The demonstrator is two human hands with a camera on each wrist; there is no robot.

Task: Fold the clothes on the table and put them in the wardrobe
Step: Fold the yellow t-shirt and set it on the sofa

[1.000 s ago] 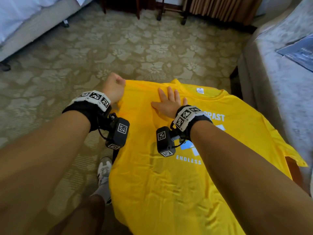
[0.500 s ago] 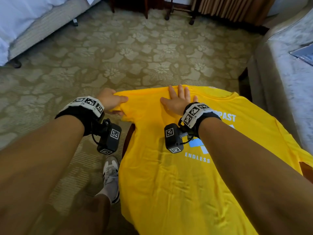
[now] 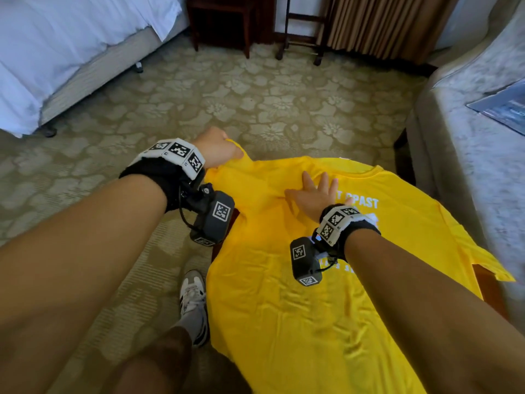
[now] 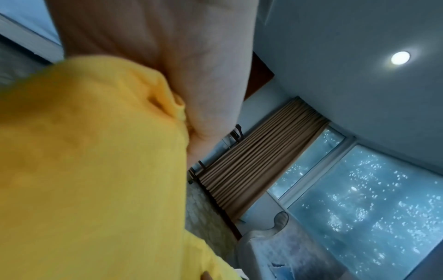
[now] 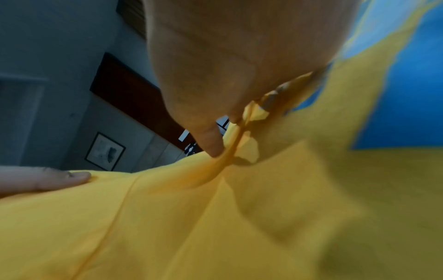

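Observation:
A yellow T-shirt (image 3: pixel 284 294) with white and blue print lies spread face up over a small table, whose wooden edge (image 3: pixel 487 282) shows at the right. My left hand (image 3: pixel 216 147) grips the shirt's left sleeve and holds it lifted off the table, above the carpet. In the left wrist view the yellow cloth (image 4: pixel 91 161) is bunched in the palm (image 4: pixel 210 106). My right hand (image 3: pixel 315 191) lies flat with straight fingers on the shirt's chest, left of the print. The right wrist view shows straight fingers (image 5: pixel 213 144) pressing the fabric (image 5: pixel 215 217).
A white bed (image 3: pixel 56 52) stands at the far left and a grey sofa (image 3: pixel 483 155) with a blue leaflet (image 3: pixel 505 106) at the right. Dark wooden furniture (image 3: pixel 227 21) and brown curtains (image 3: pixel 377 24) line the far wall. My shoe (image 3: pixel 193 297) stands on the patterned carpet.
My left hand has lifted the shirt's left sleeve up and away from the table edge. The right hand stays pressed flat on the shirt's chest.

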